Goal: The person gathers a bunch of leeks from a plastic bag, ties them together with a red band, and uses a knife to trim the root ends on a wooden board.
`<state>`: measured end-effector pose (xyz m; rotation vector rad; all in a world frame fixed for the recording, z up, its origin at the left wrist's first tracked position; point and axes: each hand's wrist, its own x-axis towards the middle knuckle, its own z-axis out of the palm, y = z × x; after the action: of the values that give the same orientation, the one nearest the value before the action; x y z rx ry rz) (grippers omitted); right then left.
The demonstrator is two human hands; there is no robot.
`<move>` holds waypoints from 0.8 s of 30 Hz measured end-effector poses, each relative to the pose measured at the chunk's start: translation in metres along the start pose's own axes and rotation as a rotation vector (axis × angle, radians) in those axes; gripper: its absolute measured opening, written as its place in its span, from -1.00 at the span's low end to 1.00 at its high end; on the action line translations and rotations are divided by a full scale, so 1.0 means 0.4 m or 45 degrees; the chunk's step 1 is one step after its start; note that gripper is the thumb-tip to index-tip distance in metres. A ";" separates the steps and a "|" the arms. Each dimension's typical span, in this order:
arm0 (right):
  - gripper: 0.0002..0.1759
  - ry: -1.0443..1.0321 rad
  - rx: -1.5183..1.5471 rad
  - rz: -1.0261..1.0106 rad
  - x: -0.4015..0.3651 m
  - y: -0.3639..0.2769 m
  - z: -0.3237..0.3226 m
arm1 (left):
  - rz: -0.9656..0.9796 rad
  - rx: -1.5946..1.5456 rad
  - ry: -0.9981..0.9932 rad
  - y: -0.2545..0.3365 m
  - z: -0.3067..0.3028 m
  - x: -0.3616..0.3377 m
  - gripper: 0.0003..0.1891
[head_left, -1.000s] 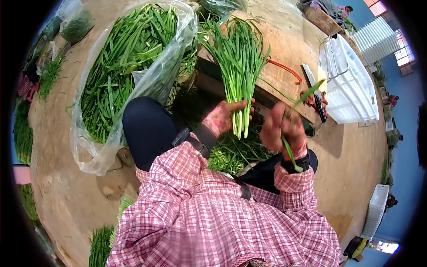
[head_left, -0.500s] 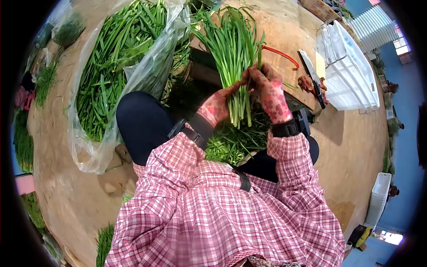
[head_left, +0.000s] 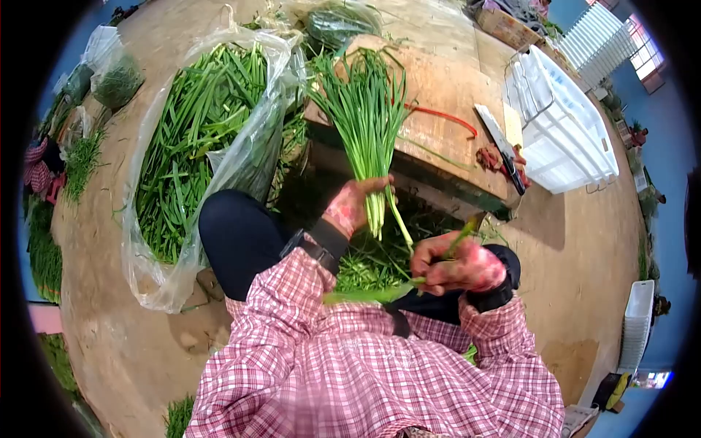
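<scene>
My left hand [head_left: 352,204] is wrapped round a bunch of garlic chives [head_left: 365,117] near its pale cut ends; the leaves fan out over the edge of a low wooden table [head_left: 445,80]. One stalk [head_left: 399,219] leans out of the bunch, its lower end right at my right hand [head_left: 458,264]. That hand is closed on a loose green leaf [head_left: 376,294], blurred by motion and sticking out on both sides of the fingers. Below both hands, cut green scraps [head_left: 369,271] lie between my knees.
An open clear plastic bag [head_left: 150,281] full of greens stands at my left. On the table lie a red strip [head_left: 447,119] and a knife [head_left: 496,139] beside a reddish bundle [head_left: 491,157]. White plastic crates [head_left: 562,128] stand to the right. More bagged greens [head_left: 339,28] sit behind.
My right hand has moved from the bunch down and toward me, pulling a leaf away. My left hand still grips the bunch, now slightly lower in view.
</scene>
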<state>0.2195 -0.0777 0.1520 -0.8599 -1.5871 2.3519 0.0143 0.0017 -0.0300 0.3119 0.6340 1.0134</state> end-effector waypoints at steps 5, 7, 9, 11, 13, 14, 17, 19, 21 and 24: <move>-0.55 0.038 -0.034 -0.280 -0.058 0.001 -0.071 | -0.037 -0.144 -0.004 0.008 -0.001 0.019 -0.73; -0.49 0.606 -0.707 -0.280 -0.005 0.038 -0.083 | -0.027 -0.136 -0.003 0.012 0.012 0.008 -0.71; -0.48 0.994 -1.242 0.127 0.046 0.092 -0.103 | -0.015 -0.153 -0.031 0.009 0.019 -0.002 -0.69; -0.70 0.674 -0.344 0.175 0.095 0.121 -0.086 | -0.005 -0.192 -0.084 0.010 0.023 -0.005 -0.67; -0.78 0.756 -0.230 0.044 0.139 0.163 -0.093 | -0.043 -0.170 -0.091 0.012 0.028 -0.008 -0.65; -0.81 0.857 -0.349 -0.087 0.162 0.187 -0.104 | -0.086 -0.164 -0.128 0.014 0.018 -0.004 -0.64; -0.82 0.856 -0.187 -0.108 0.192 0.175 -0.115 | -0.117 -0.040 -0.153 0.016 0.011 0.007 -0.65; -0.82 1.157 -0.695 -0.296 0.199 0.187 -0.163 | -0.046 0.029 -0.121 0.013 0.013 0.000 -0.66; -0.77 1.587 -1.284 -0.524 0.210 0.159 -0.237 | -0.098 -0.085 -0.117 0.028 0.019 -0.010 -0.66; -0.71 1.653 -1.592 -0.415 0.239 0.117 -0.358 | -0.048 -0.052 -0.184 0.031 0.020 -0.014 -0.66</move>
<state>0.2281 0.0589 0.0376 -1.5664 -1.9660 0.0472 0.0087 0.0033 -0.0155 0.3330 0.4868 0.9571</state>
